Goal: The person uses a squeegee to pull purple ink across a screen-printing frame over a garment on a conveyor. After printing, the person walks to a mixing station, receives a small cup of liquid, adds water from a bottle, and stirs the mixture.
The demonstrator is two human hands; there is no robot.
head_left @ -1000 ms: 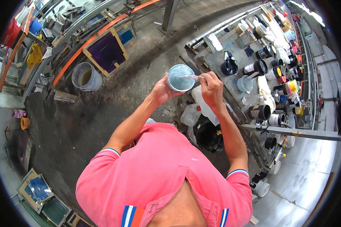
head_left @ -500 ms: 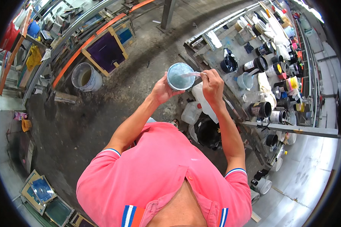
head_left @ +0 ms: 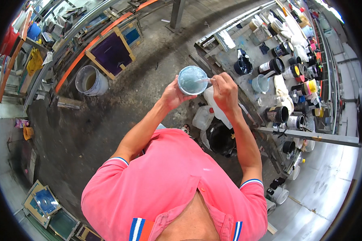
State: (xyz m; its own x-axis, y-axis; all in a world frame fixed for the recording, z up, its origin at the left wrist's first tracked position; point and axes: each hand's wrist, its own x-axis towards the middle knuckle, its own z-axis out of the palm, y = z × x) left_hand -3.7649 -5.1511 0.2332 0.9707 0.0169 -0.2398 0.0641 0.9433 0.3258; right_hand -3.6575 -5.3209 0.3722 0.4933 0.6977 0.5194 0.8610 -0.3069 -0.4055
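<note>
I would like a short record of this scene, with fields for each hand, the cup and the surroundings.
left hand: holds the cup from the side
right hand: fingers pinch a thin stick that reaches into the cup
cup: round, pale blue paint inside
bench: to the right, crowded with paint cans
bucket: white, on the floor to the left

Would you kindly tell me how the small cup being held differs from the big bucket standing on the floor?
The small round cup of pale blue paint is held up in the left hand, while the large white plastic bucket stands on the grey concrete floor, untouched. The cup looks far smaller than the bucket. The cup's contents are pale blue, with the right hand holding a thin stick in them; the bucket's inside looks brownish. Both are round and open-topped.
</note>
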